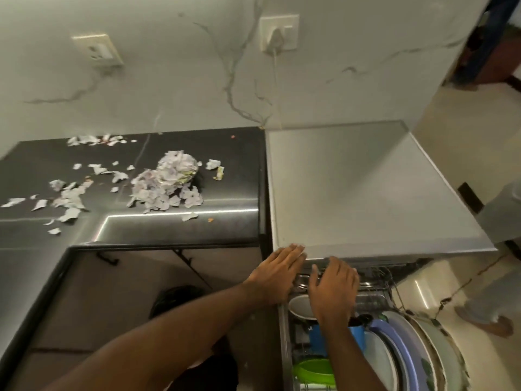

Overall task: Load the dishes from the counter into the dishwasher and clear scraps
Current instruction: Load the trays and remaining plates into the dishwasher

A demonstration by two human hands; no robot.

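Left hand [277,273]: fingers straight and pressed together, tips at the front left corner of the dishwasher [366,187] top. Right hand [334,289]: fingers loosely spread, holding nothing, over the pulled-out rack [387,289]. The rack holds a white bowl [301,306], blue cup [317,338], green bowl [313,371] and upright plates [408,351]. Paper scraps [158,193] lie mid-counter [197,230].

No lettering, brand or number can be read anywhere in this kitchen; faint coloured marks on the torn paper scraps [166,190], centre left on the dark desk [169,230], are too blurred to read.
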